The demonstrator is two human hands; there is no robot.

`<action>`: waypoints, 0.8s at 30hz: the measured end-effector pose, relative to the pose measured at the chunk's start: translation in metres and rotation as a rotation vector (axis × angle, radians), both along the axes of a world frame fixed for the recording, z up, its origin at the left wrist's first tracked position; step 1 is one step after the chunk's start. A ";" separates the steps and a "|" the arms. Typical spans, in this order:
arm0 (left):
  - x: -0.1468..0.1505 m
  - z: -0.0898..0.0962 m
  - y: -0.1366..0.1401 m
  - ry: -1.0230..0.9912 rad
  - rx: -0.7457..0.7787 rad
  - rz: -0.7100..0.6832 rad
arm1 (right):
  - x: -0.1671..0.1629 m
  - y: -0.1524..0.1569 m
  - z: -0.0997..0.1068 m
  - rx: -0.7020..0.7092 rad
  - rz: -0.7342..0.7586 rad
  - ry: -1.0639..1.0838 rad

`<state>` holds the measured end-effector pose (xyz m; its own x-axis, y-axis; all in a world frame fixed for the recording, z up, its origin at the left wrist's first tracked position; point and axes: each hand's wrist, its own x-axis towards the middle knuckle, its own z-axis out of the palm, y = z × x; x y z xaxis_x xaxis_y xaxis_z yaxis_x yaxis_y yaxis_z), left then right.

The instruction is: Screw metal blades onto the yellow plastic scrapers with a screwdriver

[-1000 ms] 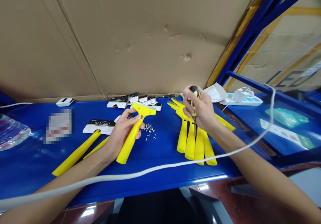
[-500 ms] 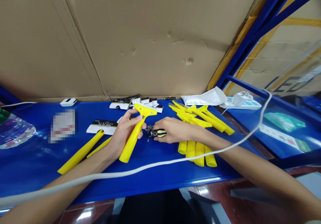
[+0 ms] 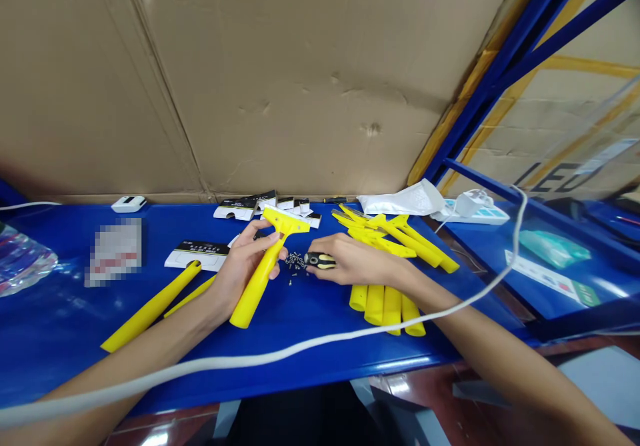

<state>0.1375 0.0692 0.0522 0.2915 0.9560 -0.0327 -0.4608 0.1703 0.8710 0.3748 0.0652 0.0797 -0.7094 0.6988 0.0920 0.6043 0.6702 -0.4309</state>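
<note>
My left hand (image 3: 238, 267) is closed around the handle of a yellow scraper (image 3: 254, 283), held tilted with its wide head up and away from me. In my closed right hand (image 3: 353, 259) lies a stubby screwdriver (image 3: 320, 261) with a black and yellow handle; its tip is hard to make out. Between the two hands, a small pile of screws (image 3: 296, 261) is scattered on the blue tabletop (image 3: 300, 339). More yellow scrapers (image 3: 393, 306) are heaped beside and beyond my right forearm. Two others, one a yellow scraper handle (image 3: 150, 309), lie by my left arm.
A white cable (image 3: 295, 347) hangs across the view in front of both forearms. Printed cards (image 3: 197, 256) lie left and at the back. A white pouch (image 3: 400, 199) and a power strip (image 3: 475, 213) sit back right, near a blue frame post (image 3: 480, 93).
The view has shifted slightly. My right hand with the screwdriver has drawn a little to the right of the screws, and more of them show. My left hand keeps its hold on the scraper.
</note>
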 end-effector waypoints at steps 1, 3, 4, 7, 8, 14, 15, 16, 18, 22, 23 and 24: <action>0.000 -0.001 0.001 -0.001 0.003 0.005 | 0.003 0.000 0.003 0.005 -0.015 0.024; 0.001 -0.002 0.002 0.001 0.002 0.009 | 0.007 0.000 0.008 0.020 -0.039 0.060; 0.001 -0.002 0.002 0.003 -0.001 0.009 | 0.009 0.000 0.010 0.025 -0.050 0.075; 0.001 -0.003 0.004 0.010 -0.015 0.010 | 0.013 0.001 0.013 0.023 -0.100 0.098; 0.001 -0.003 0.004 0.016 -0.020 0.004 | 0.014 0.002 0.012 0.011 -0.109 0.099; 0.001 -0.002 0.002 0.038 -0.027 -0.010 | 0.021 0.015 -0.005 -0.069 -0.109 -0.092; 0.001 -0.002 0.001 0.035 -0.027 -0.004 | 0.023 0.017 -0.007 -0.068 -0.110 -0.119; 0.002 -0.002 0.000 0.031 -0.025 -0.001 | 0.024 0.019 -0.009 -0.065 -0.102 -0.132; 0.002 -0.001 -0.001 0.030 -0.020 -0.013 | 0.028 0.021 -0.009 -0.069 -0.072 -0.132; 0.002 -0.001 -0.003 0.030 -0.016 -0.039 | 0.030 0.019 -0.003 -0.132 -0.011 -0.136; 0.002 -0.001 -0.003 0.029 -0.014 -0.042 | 0.030 0.018 -0.001 -0.144 -0.008 -0.142; 0.002 -0.001 -0.003 0.028 -0.013 -0.042 | 0.029 0.016 0.000 -0.152 -0.006 -0.149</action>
<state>0.1396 0.0664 0.0509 0.3300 0.9425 -0.0533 -0.4288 0.2000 0.8810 0.4037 0.0814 0.0798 -0.7030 0.7010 -0.1200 0.6726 0.6005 -0.4323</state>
